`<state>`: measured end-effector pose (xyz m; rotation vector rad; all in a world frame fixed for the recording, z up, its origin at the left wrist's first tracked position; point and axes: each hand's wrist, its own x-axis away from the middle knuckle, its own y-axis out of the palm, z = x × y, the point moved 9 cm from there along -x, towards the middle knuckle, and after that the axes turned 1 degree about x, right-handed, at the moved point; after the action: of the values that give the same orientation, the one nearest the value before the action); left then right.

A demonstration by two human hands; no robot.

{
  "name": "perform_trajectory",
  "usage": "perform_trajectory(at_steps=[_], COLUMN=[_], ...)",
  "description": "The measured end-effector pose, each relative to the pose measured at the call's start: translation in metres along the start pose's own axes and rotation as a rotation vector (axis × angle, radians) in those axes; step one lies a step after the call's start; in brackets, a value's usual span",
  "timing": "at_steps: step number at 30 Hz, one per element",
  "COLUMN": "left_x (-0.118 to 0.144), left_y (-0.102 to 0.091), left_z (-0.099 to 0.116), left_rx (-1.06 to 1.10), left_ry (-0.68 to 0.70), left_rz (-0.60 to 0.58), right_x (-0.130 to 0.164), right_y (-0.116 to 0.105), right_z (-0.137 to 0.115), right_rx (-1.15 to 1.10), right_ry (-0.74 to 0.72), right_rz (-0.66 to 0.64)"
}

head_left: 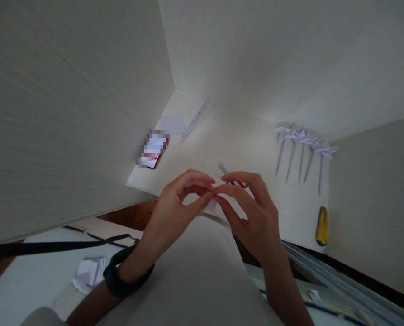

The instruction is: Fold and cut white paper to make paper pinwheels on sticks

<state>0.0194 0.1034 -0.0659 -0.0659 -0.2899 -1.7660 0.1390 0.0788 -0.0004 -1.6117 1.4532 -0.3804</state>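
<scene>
While the left hand [174, 199] and the right hand [254, 210] meet over the near edge of a pale, flat tabletop [245, 140], their fingertips pinch narrowly on a small white paper-like piece [211, 207], mostly covered by the fingers. Just beyond the right hand lie silver-bladed scissors with red handles [223, 168], partly hidden by its fingers. Farther left are a phone with a lit, pixelated screen [154, 146], a square white sheet [173, 124] and several thin whitish sticks [195, 122]. Toward the right, white folded-paper pinwheels [305, 138] on five slim grey sticks [301, 164] overlap in a row, their heads hard to separate; a yellow-and-black cutter [321, 226] lies nearer. Plain whitish panels [96, 90] enclose the left, far and right sides. At near left, white folded paper [90, 272] rests below the tabletop; a red-and-white item [315, 296] at near right is too small to identify.
</scene>
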Motion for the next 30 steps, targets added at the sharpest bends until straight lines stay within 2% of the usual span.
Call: perform_trajectory(at_steps=[10,16,21,30], left_x=[0.005,0.006,0.006,0.007], left_y=[-0.001,-0.002,-0.001,0.008], left_z=[0.001,0.003,0.006,0.011], left_rx=[0.004,-0.062,-0.099,-0.103], left_ry=[0.006,0.038,0.063,0.049], left_rz=[0.016,0.002,-0.011,-0.079], right_x=[0.001,-0.002,-0.003,0.007], right_y=[0.000,-0.006,-0.003,0.017], right_z=[0.004,0.007,0.021,0.044], right_rx=[-0.009,-0.068,-0.241,-0.666], right_ry=[0.064,0.137,0.262,0.455], right_rz=[0.006,0.076,0.069,-0.005])
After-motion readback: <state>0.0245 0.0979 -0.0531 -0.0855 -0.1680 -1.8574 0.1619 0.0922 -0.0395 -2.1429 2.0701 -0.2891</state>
